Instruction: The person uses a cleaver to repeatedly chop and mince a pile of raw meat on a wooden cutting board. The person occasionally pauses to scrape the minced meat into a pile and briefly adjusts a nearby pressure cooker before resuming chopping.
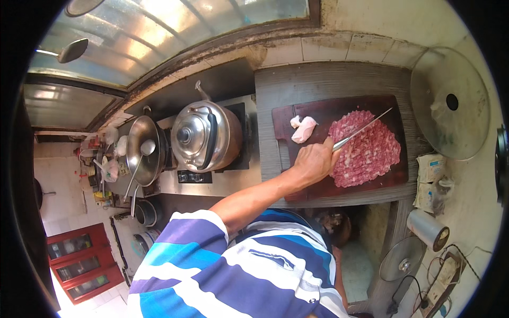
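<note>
My left hand (316, 162) grips the handle of a kitchen knife (364, 129). Its blade points to the upper right, over a flattened mound of minced meat (366, 159). Under the meat lies a dark red-brown wooden cutting board (306, 185). A pale lump that looks like fat (304, 130) rests on the board, to the upper left of my hand. My right forearm shows at the right side of my striped shirt, and the right hand itself is out of view.
Left of the board, a steel kettle (191, 135) sits on a gas stove, beside a wok (139, 155) holding a ladle (148, 148). A large glass lid (449, 119) leans at the right wall. Tissue packs (427, 181) and a power strip (439, 282) lie along that side.
</note>
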A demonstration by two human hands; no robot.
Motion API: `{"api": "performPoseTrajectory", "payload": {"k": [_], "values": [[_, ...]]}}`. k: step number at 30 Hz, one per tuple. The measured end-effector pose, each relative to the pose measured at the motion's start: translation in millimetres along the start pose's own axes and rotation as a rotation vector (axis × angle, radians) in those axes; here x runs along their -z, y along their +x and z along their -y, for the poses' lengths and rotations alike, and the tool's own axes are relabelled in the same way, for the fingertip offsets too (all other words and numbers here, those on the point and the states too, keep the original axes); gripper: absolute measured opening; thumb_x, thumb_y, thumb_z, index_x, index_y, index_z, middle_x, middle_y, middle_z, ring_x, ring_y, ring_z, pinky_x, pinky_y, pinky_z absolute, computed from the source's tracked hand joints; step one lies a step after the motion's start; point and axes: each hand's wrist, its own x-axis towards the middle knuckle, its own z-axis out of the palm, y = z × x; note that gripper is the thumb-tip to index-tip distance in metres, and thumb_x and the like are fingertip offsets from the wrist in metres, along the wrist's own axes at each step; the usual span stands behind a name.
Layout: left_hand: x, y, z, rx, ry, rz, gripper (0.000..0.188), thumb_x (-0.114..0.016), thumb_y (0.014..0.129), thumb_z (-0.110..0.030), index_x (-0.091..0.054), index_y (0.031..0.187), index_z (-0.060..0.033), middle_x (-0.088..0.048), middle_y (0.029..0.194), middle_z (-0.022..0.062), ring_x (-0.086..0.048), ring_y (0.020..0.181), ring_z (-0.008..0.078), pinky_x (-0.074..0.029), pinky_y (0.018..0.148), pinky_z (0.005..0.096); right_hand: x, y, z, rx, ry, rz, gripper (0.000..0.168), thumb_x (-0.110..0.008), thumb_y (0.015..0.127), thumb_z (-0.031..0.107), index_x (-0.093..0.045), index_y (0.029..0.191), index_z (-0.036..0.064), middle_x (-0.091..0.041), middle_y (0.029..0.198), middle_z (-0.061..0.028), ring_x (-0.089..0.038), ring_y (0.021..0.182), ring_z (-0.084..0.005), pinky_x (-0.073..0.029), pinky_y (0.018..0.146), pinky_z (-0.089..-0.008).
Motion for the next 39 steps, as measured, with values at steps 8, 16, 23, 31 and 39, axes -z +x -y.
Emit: {"api": "performPoseTrajectory", "payload": {"k": [8,16,23,31,39], "values": [[-9,4,11,0.009,0.014,-0.034,0.032,-0.060,0.097,-0.031,-0.057,0.094,0.0003,-0.065,0.070,0.0281,-0.066,0.068,0.0496,-0.052,0.061,0.0598,-6,-6,1,-0.062,0.042,-0.015,0.014,-0.070,0.094,0.025,-0.068,0.087,0.013,-0.061,0.068,-0.0003,-0.053,0.056,-0.0105,-0.040,0.049,-0.0277],[-12,7,22,-0.011,0.057,-0.098,0.031,-0.062,0.097,-0.029,-0.057,0.091,0.0014,-0.065,0.071,0.0283,-0.065,0.067,0.0505,-0.051,0.065,0.0587,-10,-7,11,-0.087,-0.012,0.063,0.016,-0.062,0.096,0.025,-0.068,0.091,0.010,-0.064,0.072,-0.0040,-0.059,0.059,-0.0157,-0.049,0.053,-0.0328],[-19,16,16,0.052,0.048,-0.030,0.036,-0.058,0.099,-0.032,-0.060,0.095,0.0039,-0.067,0.069,0.0279,-0.068,0.067,0.0469,-0.053,0.064,0.0578,-9,-30,60,-0.327,-0.057,0.090,0.025,-0.055,0.099,0.028,-0.067,0.093,0.007,-0.067,0.075,-0.0074,-0.065,0.062,-0.0206,-0.058,0.057,-0.0368],[-28,27,-4,-0.002,0.047,0.022,0.033,-0.056,0.099,-0.032,-0.057,0.094,0.0014,-0.066,0.074,0.0304,-0.065,0.072,0.0521,-0.049,0.067,0.0627,-14,-26,54,-0.343,0.008,0.093,0.029,-0.052,0.102,0.030,-0.068,0.102,0.005,-0.070,0.087,-0.0120,-0.069,0.068,-0.0230,-0.060,0.061,-0.0387],[-32,23,-17,0.020,-0.013,0.067,0.035,-0.057,0.098,-0.033,-0.057,0.096,0.0024,-0.066,0.075,0.0304,-0.065,0.075,0.0528,-0.050,0.070,0.0620,-11,-34,42,-0.388,0.028,0.068,0.027,-0.055,0.099,0.029,-0.068,0.100,0.005,-0.069,0.081,-0.0113,-0.066,0.063,-0.0206,-0.057,0.056,-0.0346]]}}
